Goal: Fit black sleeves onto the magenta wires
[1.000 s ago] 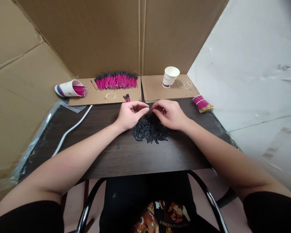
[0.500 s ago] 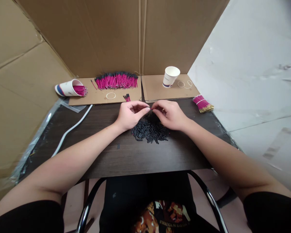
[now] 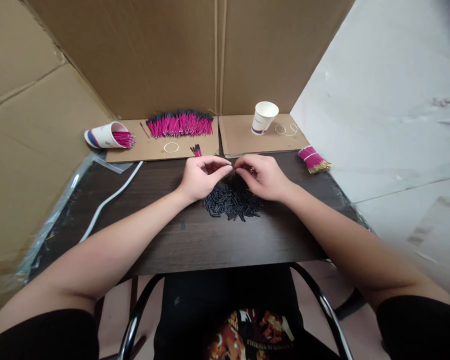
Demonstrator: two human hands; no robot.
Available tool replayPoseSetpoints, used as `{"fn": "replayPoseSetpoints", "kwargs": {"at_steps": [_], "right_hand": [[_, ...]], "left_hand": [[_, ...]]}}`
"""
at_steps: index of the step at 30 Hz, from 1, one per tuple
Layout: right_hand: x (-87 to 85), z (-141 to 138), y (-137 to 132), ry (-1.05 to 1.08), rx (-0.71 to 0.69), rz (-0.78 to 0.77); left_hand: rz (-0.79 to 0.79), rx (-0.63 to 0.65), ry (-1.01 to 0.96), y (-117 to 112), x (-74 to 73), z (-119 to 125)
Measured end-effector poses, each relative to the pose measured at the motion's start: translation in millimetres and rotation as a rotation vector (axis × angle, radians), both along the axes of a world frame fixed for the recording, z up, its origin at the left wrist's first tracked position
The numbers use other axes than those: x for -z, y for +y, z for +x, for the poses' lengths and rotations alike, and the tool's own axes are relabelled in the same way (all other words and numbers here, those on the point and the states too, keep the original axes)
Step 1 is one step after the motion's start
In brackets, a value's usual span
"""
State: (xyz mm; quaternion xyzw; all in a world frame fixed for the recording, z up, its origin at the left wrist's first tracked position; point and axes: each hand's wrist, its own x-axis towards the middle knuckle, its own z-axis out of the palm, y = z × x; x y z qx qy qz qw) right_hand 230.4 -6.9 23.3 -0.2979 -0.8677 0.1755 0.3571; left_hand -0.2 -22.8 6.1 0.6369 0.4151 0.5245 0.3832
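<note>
My left hand (image 3: pixel 201 176) and my right hand (image 3: pixel 261 175) meet fingertip to fingertip over a heap of short black tubes (image 3: pixel 231 201) on the dark table (image 3: pixel 195 235). Both hands are pinched. A thin pink wire (image 3: pixel 233 167) runs between the two pinches, held by my right hand's fingers. What my left hand's fingertips grip is too small to make out. A small cluster of pink wires with black tips (image 3: pixel 196 150) lies just beyond my left hand.
A row of pink wires (image 3: pixel 180 124) and a tipped paper cup holding pink wires (image 3: pixel 107 136) lie on cardboard at the back left. An upright paper cup (image 3: pixel 263 118), rubber bands (image 3: pixel 285 130) and a tied wire bundle (image 3: pixel 313 160) sit at the right. A white cable (image 3: pixel 108 200) crosses the left.
</note>
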Motion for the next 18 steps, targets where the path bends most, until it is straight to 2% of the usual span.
{"fn": "replayPoseSetpoints", "kwargs": {"at_steps": [18], "right_hand": [[-1.0, 0.3, 0.2, -0.007, -0.006, -0.005]], "left_hand": [[0.006, 0.003, -0.001, -0.4, 0.2, -0.5]]}}
